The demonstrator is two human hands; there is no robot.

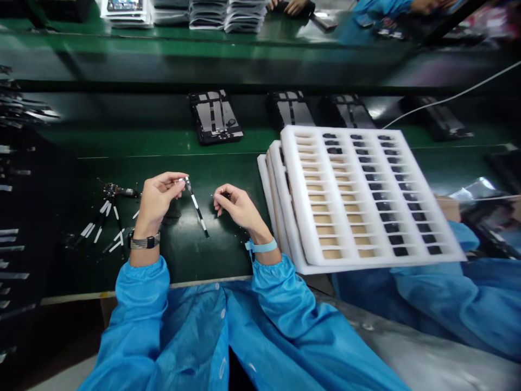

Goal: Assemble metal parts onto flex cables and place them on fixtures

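Note:
My left hand (pixel 157 200) is closed in a pinch on the top end of a thin black-and-white flex strip (pixel 196 207) that hangs down over the green mat (pixel 183 250). A little to its right, my right hand (pixel 236 206) is also closed, pinching a tiny dark part (pixel 225 196) between thumb and fingers. The two hands are a short gap apart above the mat. Both arms wear blue sleeves, with a watch on the left wrist and a blue band on the right.
A stack of white foam trays (pixel 358 255) with several small dark parts in slots lies to the right. Loose flex strips (pixel 106 222) lie left of my left hand. Dark phone frames (pixel 215 117) sit on the belt behind. Another person's blue sleeve (pixel 468 271) is at right.

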